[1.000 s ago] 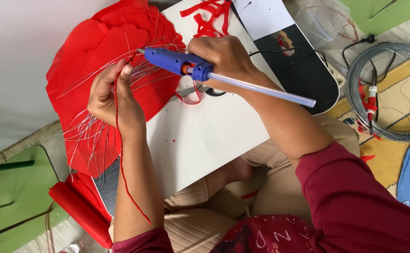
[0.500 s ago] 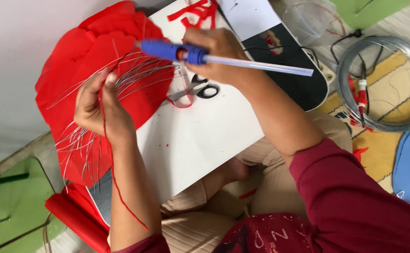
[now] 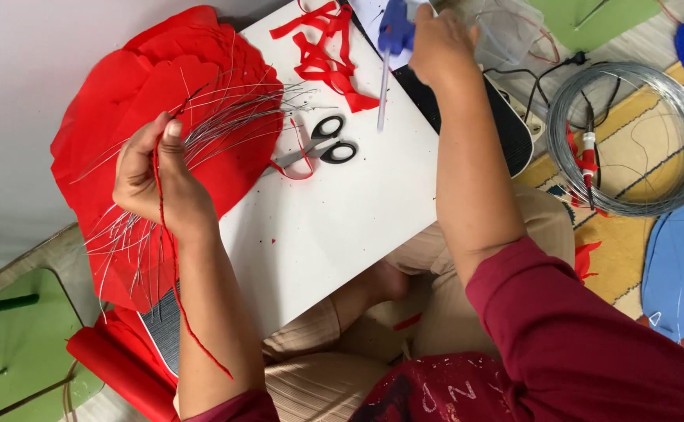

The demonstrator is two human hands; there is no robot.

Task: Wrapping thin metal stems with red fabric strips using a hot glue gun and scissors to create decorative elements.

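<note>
On the white board (image 3: 342,227) across my lap, my left hand (image 3: 154,176) pinches wires (image 3: 225,121) and red thread (image 3: 171,266) against red petals (image 3: 123,86), my right hand (image 3: 436,43) gripping the blue glue gun (image 3: 395,27) far away; I should hold the bundle firm.

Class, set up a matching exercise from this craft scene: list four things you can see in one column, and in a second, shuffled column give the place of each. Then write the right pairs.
Things
1. black-handled scissors
2. blue glue gun
3. coil of grey wire
4. bundle of thin silver wires

Places
A. on the patterned floor mat, at the right
B. pinched in the left hand over the red paper petals
C. held in the right hand at the top edge
D. lying on the white board

Pairs: 1-D, 2-C, 3-A, 4-B
</note>
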